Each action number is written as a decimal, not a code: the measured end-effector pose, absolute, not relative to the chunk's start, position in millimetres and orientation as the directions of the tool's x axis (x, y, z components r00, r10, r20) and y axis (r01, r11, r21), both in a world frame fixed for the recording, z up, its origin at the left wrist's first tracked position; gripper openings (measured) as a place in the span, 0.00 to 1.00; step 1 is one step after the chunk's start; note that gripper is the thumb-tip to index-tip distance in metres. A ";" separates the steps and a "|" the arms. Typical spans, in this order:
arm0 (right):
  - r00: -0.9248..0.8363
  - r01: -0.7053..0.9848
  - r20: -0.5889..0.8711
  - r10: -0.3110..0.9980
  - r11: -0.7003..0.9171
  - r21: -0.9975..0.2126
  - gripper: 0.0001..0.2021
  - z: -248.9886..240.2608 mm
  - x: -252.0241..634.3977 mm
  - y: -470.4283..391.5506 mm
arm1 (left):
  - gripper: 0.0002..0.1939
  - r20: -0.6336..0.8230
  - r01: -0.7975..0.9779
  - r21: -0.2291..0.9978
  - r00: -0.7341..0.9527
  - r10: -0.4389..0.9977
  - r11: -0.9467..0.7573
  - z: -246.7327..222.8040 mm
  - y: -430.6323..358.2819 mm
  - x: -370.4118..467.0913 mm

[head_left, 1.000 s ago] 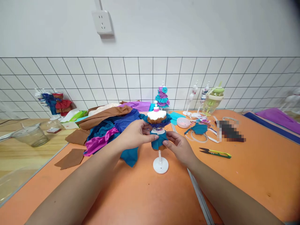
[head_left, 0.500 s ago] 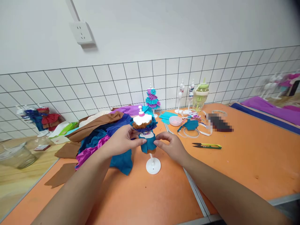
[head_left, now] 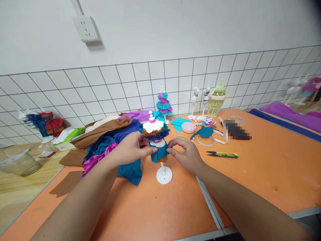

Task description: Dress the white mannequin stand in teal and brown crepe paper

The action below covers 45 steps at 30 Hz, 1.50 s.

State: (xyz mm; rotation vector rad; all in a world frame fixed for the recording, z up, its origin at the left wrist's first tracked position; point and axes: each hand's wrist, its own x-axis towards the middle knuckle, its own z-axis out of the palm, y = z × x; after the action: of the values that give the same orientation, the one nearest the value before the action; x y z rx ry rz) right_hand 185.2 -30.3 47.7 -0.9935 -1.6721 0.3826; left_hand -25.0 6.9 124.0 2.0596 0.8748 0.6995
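I have the teal crepe paper (head_left: 160, 154) wrapped round the hips of a miniature dress form (head_left: 152, 127), which stands in front of me on the orange table (head_left: 185, 204) on its round white base (head_left: 164, 175). My left hand (head_left: 131, 149) is closed in at the left side, thumb laid on the paper's front and fingers curled behind, partly hidden. My right hand (head_left: 185, 154) pinches the paper's right edge, thumb and forefinger nearly meeting. Above the bare waist, a brown ruffle (head_left: 150, 133) and a dark blue one circle the chest. Yellow-handled thread snips (head_left: 223, 155) lie to the right, a pink bowl (head_left: 188, 128) sits farther back, and crumpled magenta crepe paper (head_left: 94, 164) lies beyond my left forearm
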 end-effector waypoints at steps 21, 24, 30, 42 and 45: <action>-0.172 0.534 0.701 0.692 0.663 -0.524 0.04 43.8 194.9 -25.5 | 0.26 0.170 0.342 0.820 0.620 0.766 -0.459 129.0 3.0 -24.0; -0.174 0.538 0.705 0.687 0.666 -0.516 0.04 43.5 195.3 -25.0 | 0.25 0.168 0.336 0.826 0.619 0.767 -0.452 128.5 2.5 -24.2; -0.165 0.540 0.702 0.693 0.659 -0.524 0.04 44.9 194.9 -25.3 | 0.24 0.167 0.354 0.815 0.615 0.771 -0.459 127.2 3.7 -25.5; -0.104 0.433 0.675 0.730 0.645 -0.630 0.08 46.3 194.3 -26.1 | 0.20 0.188 0.399 0.780 0.587 0.787 -0.483 124.4 4.1 -27.0; -0.142 0.400 0.646 0.750 0.640 -0.656 0.13 47.2 188.7 -31.9 | 0.22 0.197 0.356 0.796 0.613 0.766 -0.490 122.5 3.2 -24.3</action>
State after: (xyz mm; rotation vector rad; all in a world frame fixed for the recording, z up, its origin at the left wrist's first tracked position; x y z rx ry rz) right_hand 188.7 -31.9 47.2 -0.9326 -1.7627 0.3987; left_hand -24.3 3.2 122.5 2.0972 0.8795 0.7075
